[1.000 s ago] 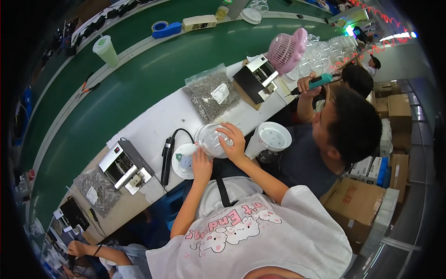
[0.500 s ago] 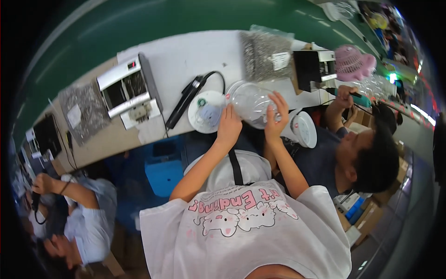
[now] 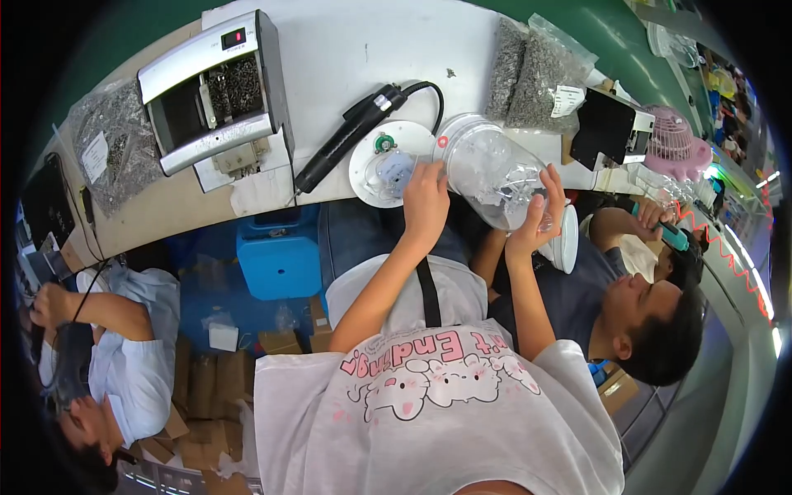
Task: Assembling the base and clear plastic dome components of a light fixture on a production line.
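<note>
Head view: the left hand (image 3: pixel 426 200), fingers bent close together, is at the rim of a clear, rounded plastic jar (image 3: pixel 488 175); whether it grips cannot be told. The right hand (image 3: pixel 535 227), fingers partly spread, holds the far end of the jar, which slants at the white tabletop's (image 3: pixel 330 49) near edge. Left of it lies a round white disc (image 3: pixel 363 169), beside a black cylindrical electric screwdriver (image 3: pixel 342 144).
</note>
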Tool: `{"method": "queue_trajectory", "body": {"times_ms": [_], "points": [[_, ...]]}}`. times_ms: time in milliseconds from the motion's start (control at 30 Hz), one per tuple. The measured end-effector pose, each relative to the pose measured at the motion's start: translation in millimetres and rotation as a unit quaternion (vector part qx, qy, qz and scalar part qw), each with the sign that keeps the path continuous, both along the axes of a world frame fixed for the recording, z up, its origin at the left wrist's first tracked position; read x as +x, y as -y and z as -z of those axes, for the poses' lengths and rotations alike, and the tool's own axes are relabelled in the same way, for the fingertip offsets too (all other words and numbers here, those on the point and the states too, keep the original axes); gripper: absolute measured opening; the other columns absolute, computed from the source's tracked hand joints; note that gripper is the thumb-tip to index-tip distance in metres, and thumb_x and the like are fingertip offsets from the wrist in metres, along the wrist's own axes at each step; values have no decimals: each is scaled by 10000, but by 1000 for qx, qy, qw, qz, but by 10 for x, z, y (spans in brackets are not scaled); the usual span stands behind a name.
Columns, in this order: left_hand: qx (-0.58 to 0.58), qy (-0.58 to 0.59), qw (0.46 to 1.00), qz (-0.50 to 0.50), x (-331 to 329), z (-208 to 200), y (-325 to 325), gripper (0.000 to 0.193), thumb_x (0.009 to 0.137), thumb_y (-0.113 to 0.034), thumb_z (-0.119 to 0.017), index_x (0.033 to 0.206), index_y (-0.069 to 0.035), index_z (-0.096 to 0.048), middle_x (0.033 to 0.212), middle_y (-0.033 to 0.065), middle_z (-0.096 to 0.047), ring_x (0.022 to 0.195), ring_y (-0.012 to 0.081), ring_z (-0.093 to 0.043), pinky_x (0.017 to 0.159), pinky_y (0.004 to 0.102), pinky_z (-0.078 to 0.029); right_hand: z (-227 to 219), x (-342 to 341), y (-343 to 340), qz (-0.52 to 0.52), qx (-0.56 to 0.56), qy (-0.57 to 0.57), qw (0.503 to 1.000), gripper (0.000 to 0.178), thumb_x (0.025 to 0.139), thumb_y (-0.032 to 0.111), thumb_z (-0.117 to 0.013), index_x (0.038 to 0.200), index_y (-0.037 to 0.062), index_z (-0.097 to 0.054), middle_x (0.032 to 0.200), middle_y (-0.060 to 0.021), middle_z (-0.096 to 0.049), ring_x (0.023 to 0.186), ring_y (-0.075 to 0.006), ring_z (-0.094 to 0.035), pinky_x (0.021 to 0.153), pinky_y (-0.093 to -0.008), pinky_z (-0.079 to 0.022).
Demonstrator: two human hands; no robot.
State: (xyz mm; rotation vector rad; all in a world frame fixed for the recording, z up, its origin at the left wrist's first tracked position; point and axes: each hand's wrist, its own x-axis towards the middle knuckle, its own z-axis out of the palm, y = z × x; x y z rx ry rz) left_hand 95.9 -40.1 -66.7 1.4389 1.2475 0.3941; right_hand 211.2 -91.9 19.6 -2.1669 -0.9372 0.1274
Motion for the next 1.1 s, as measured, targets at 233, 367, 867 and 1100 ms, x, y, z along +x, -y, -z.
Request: {"method": "queue_trajectory", "body": {"times_ms": [233, 367, 867, 1100], "points": [[-27, -2, 999, -19, 15, 11, -12, 142, 720, 1, -617, 859, 30, -603, 820, 160, -602, 665, 278, -616, 614, 338, -472, 0, -7, -8, 4, 5, 1, 1000, 338, 851, 217, -458, 1054, -31, -566, 1196, -189, -503, 1105, -277, -470, 960, -361, -316], [-30, 17, 999, -38, 35, 20, -9, 108, 709, 13, -599, 816, 16, -593, 746, 169, -589, 654, 327, -579, 605, 375, -450, 22, -2, 10, 13, 38, -3, 999, 289, 802, 143, -482, 1003, -30, -598, 1168, -196, -520, 1119, -317, -467, 960, -392, -323], [-116, 12, 992, 53, -49, 240, 136, 117, 808, -40, -544, 765, 63, -578, 666, 122, -630, 558, 168, -629, 483, 259, -494, -9, 8, 34, 11, 35, -28, 999, 269, 802, 142, -507, 1009, 5, -611, 1170, -157, -525, 1150, -320, -438, 960, -393, -321], [-263, 77, 962, -3, -39, 158, 44, 116, 812, -42, -551, 763, 56, -588, 684, 123, -633, 585, 168, -634, 493, 251, -507, 2, 27, 30, 13, 40, -16, 999, 272, 816, 161, -505, 1004, -4, -612, 1165, -157, -529, 1136, -302, -452, 958, -382, -324]]}}
